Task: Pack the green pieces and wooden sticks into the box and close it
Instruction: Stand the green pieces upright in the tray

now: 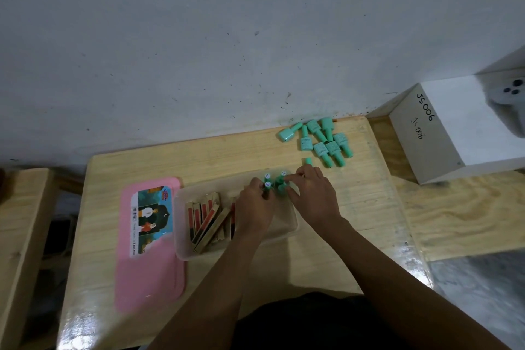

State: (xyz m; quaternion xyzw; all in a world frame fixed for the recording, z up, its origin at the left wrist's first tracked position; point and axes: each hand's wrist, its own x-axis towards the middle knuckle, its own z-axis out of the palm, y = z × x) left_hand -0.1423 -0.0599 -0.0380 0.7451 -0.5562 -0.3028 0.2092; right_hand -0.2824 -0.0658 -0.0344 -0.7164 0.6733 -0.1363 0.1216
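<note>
A clear plastic box (181, 236) sits on the wooden table (355, 221). Several wooden sticks (208, 221) with red faces lean in its left half. Several green pieces (279, 180) stand upright in its far right corner. My left hand (254, 207) reaches into the box and grips one of these standing pieces. My right hand (312, 193) pinches another at the same cluster. More green pieces (322, 140) lie loose in a heap near the table's back right edge. One further green piece (307, 161) lies just beyond my right hand. The pink lid (150, 270) lies flat left of the box.
A white cardboard box (443, 133) marked JS006 stands at the right, beyond the table's edge. A grey wall runs behind the table. A second wooden surface (20, 221) lies at the far left, across a gap.
</note>
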